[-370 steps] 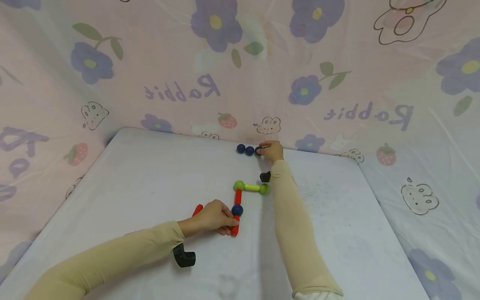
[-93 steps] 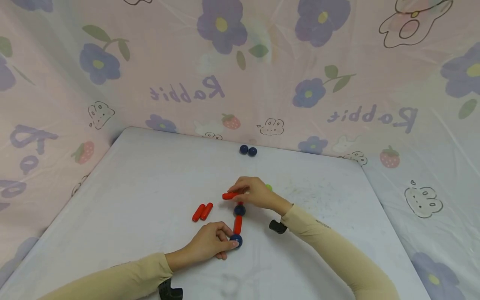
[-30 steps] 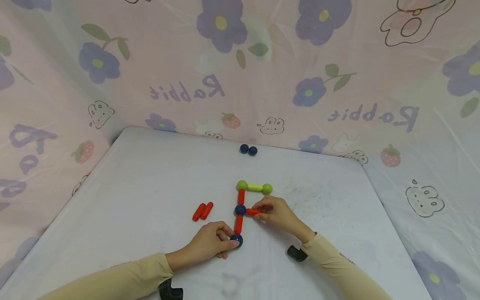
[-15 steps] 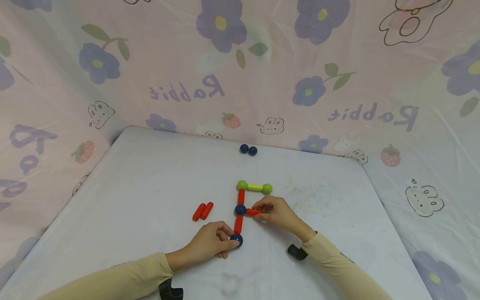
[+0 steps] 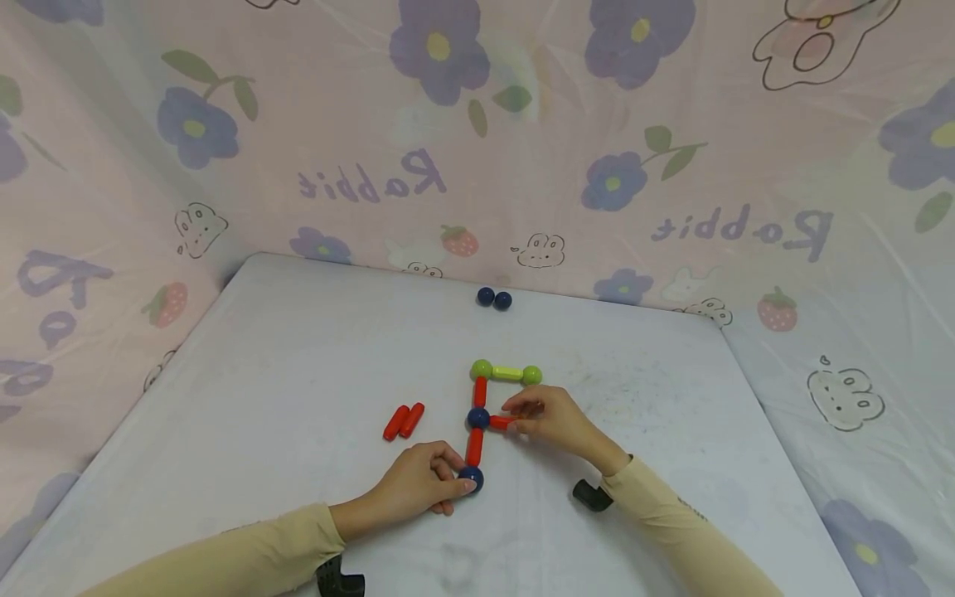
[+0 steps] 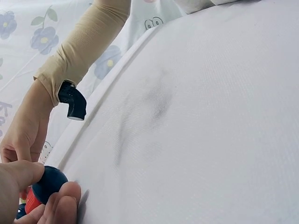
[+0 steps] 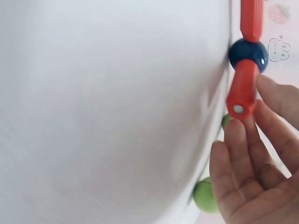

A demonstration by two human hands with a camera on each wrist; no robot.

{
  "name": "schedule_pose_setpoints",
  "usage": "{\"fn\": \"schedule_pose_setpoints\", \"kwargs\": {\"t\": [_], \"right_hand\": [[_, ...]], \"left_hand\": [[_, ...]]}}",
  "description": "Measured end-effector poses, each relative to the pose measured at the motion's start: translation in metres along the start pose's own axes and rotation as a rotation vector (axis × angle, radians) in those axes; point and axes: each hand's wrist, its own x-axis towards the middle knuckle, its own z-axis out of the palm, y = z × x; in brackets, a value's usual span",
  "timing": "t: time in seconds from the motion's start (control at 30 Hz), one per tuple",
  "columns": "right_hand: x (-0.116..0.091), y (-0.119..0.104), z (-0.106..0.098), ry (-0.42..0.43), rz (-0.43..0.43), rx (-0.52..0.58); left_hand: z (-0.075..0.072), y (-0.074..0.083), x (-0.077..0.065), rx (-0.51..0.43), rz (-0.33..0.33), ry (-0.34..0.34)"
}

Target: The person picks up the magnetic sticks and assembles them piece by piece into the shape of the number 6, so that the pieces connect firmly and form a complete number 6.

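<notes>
In the head view, the left hand [image 5: 414,481] pinches the near blue ball [image 5: 472,479] between its thumb and fingers above the bench [image 5: 313,348]. From that ball the near red rod [image 5: 474,448] leads away from the left hand to the middle blue ball [image 5: 478,418], and the far red rod [image 5: 481,391] continues to the green corner ball [image 5: 482,370]. The right hand [image 5: 559,423] has bent, narrowly parted fingertips at the free end of the side red rod [image 5: 498,423], whose other end touches the middle blue ball. Just beyond the right hand, the yellow-green rod [image 5: 508,374] joins the green corner ball to the green end ball [image 5: 532,376]. Ahead of the left hand lie two loose red rods [image 5: 396,423]; well beyond both hands sit two dark-blue balls [image 5: 486,296]. In the left wrist view, the near blue ball sits between the left hand's thumb and fingertips, with red showing just behind it. In the right wrist view, the side red rod's pale-tipped end lies beside the right hand's thumb and loosely spread fingers; whether they grip it, I cannot tell.
</notes>
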Motion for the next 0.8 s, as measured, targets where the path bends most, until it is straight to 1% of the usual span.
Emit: {"fn": "schedule_pose_setpoints", "kwargs": {"t": [0.2,0.5,0.63,0.8], "right_hand": [[0.007,-0.005,-0.009,0.012,0.015,-0.02],[0.018,-0.008,-0.018,0.032,-0.022,-0.033],[0.023,-0.012,-0.019,0.025,-0.035,-0.034],[0.035,-0.019,-0.016,-0.009,-0.062,-0.019]], "left_hand": [[0.0,0.001,-0.001,-0.006,-0.006,-0.001],[0.0,0.002,-0.002,-0.017,-0.005,-0.003],[0.0,0.003,-0.002,-0.016,-0.006,0.0],[0.0,0.003,-0.002,-0.018,-0.002,0.003]]}}
